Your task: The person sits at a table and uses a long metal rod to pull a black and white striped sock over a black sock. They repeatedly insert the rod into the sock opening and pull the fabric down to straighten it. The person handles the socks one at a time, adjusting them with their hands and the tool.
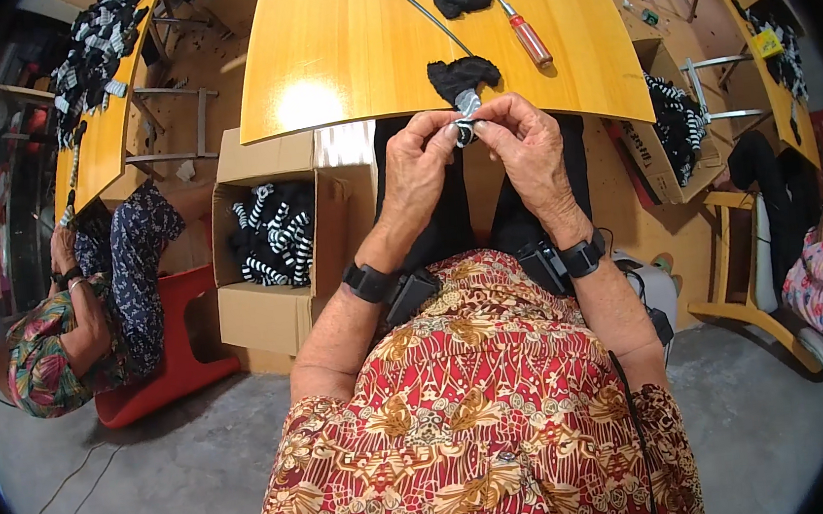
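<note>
My left hand (424,157) and my right hand (529,142) meet at the near edge of the table, thumbs and fingertips pinched together. Between them they grip the pale striped end of a small black knitted piece, which looks like a sock (461,76). Its black part lies on the tabletop, just beyond my fingers. Farther back on the table is another black sock (462,0) with a grey-and-white part. A screwdriver with a red handle (530,41) lies to the right of it, and a thin dark rod (420,10) slants across to its left.
An open cardboard box (269,315) holding striped socks stands left of my legs, another box (648,160) to the right. Co-workers sit at both sides, one on a red chair (167,345). More socks (100,54) are heaped on the left-hand table.
</note>
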Tool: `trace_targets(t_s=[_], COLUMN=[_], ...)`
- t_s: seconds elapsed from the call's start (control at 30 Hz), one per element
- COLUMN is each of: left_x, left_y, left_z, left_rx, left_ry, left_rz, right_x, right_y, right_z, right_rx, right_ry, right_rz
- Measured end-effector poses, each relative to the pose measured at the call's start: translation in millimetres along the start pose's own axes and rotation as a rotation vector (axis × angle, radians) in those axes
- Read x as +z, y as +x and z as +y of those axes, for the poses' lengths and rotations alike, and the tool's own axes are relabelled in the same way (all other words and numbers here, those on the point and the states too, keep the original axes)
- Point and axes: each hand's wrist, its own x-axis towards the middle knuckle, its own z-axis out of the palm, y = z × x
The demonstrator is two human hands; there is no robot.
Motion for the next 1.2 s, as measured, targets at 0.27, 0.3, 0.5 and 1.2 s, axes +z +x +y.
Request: trace_targets(t_s=[0.27, 0.3, 0.5, 1.2], left_x=[-7, -9, -11, 8], left_y=[2, 2, 0, -13], left_z=[-4, -8, -10, 1], left_rx=[-0.313, -0.317, -0.207, -0.242], left_ry=[-0.681, -0.701, -0.413, -0.610], left_rz=[-0.396, -0.390, -0.258, 0.057], right_x=[-11, -11, -13, 4], right_y=[3, 5, 2, -11], right_z=[9, 12, 15, -1], right_rx=[0.252, 0.261, 0.396, -0.072], right_ry=[0.437, 0.456, 0.616, -0.048], right_rz=[-0.057, -0.069, -0.204, 0.100])
